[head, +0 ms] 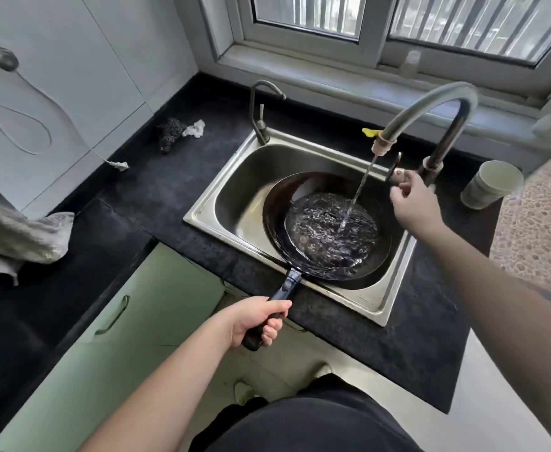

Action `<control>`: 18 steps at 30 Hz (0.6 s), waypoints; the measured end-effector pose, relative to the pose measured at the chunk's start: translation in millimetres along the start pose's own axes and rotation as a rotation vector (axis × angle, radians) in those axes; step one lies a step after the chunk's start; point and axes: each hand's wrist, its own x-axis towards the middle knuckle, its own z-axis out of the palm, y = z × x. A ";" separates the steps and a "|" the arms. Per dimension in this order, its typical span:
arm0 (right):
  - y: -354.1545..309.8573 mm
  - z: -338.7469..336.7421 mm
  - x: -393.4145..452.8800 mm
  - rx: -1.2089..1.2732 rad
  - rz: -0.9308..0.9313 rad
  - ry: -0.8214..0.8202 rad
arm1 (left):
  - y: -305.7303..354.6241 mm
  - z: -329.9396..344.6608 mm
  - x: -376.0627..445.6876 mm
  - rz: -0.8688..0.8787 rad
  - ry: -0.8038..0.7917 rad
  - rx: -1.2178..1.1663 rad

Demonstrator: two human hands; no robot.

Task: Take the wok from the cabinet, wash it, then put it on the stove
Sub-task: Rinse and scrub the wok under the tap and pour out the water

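Note:
A black wok (277, 210) rests tilted in the steel sink (222, 203), partly filled with rippling water. My left hand (257, 321) grips its dark handle, which sticks out over the sink's front edge. A thin stream of water falls from the tall curved faucet (430, 102) into the wok. My right hand (412, 200) is at the faucet's lever near the faucet base, fingers closed on it.
A smaller faucet (261, 112) stands at the sink's back left corner. A dark scrubber with a white scrap (177, 132) lies on the black counter (156, 194). A grey cloth (16, 236) lies far left, a pale cup (491, 184) at the right. Green cabinet doors (130, 308) sit below.

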 end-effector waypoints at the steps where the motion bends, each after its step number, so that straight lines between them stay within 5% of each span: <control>1: 1.9 2.3 -13.8 0.031 0.009 0.007 | 0.3 0.6 -0.4 0.009 0.004 0.002; 5: 16.0 30.5 -60.0 0.149 0.099 -0.036 | 2.4 2.8 -2.0 0.040 0.018 -0.026; 15: -10.5 134.7 -176.6 0.418 0.388 -0.494 | 1.2 -3.1 4.0 0.119 -0.036 -0.005; 18: -26.6 153.6 -191.0 0.487 0.469 -0.476 | -0.5 -2.0 4.8 0.144 -0.054 -0.017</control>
